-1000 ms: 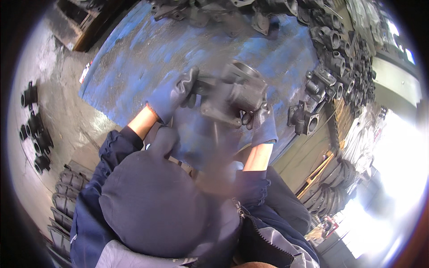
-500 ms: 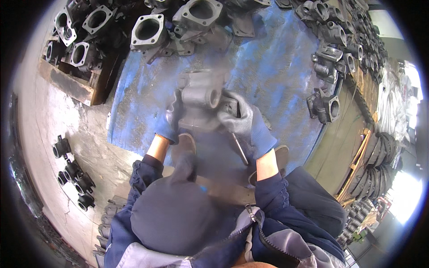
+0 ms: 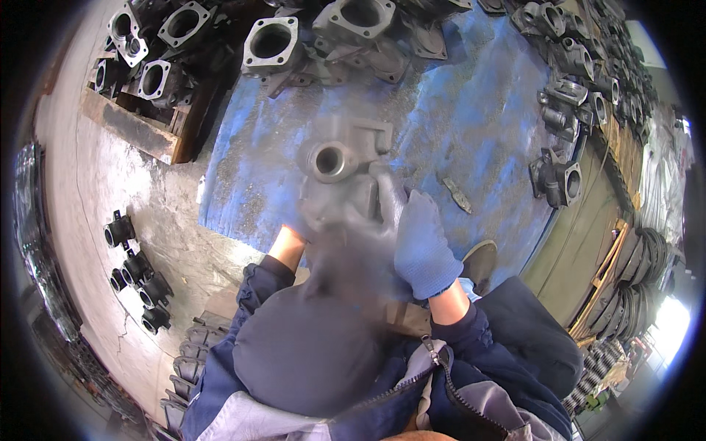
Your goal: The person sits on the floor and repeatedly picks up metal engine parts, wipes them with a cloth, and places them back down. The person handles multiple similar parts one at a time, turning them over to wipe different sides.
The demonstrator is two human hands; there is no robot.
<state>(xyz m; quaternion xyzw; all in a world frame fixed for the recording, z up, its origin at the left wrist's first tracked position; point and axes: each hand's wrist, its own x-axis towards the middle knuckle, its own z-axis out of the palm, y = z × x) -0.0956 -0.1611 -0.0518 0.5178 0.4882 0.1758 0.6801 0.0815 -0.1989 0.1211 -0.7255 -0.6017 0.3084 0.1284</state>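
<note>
A grey metal casting [image 3: 344,173] with a round bored opening is held up in front of me, blurred by movement. My right hand [image 3: 423,246], in a blue glove with a grey coated palm, presses its fingers around the casting's right side. My left hand reaches the casting from the lower left; only its bare wrist [image 3: 293,237] shows plainly, the glove and fingers being hidden or blurred. The metal rod seen earlier under my right hand cannot be made out now. A narrow, flat strip [image 3: 457,195] lies on the blue-painted sheet [image 3: 434,140] right of the casting.
Castings with square flanges [image 3: 272,45] crowd the sheet's far edge. A wooden pallet [image 3: 129,125] bears more at the far left. Several small castings [image 3: 140,268] stand on the floor at left. Further ones [image 3: 555,180] line the right edge. My knees and right shoe [image 3: 479,264] are close below.
The casting has turned, so its bored opening now faces me. My right hand has shifted lower, with its back more toward me. The rod has gone from sight, and the whole view has shifted.
</note>
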